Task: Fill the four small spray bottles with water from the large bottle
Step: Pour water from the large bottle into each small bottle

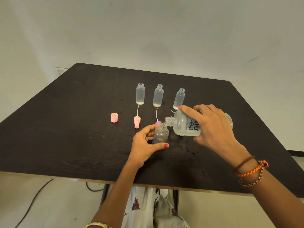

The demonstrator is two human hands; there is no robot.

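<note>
Setting: plain indoor room, sparsely furnished; type (home or office) cannot be told. Evidence: bare off-white wall (148, 30), dark wood-grain bench (65, 129) on black metal legs (175, 199), pale floor (49, 203) with a loose black cable (32, 201) trailing across.

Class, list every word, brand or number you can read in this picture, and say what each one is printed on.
"re-nu": large dark letters on the label of the large bottle, partly covered by the right hand.
Small line of capitals beside it on the same label: looks like a brand name, too small to read with certainty.
The small bottle gripped by the left hand has a purple mark: unreadable.
No other text shows.
</note>
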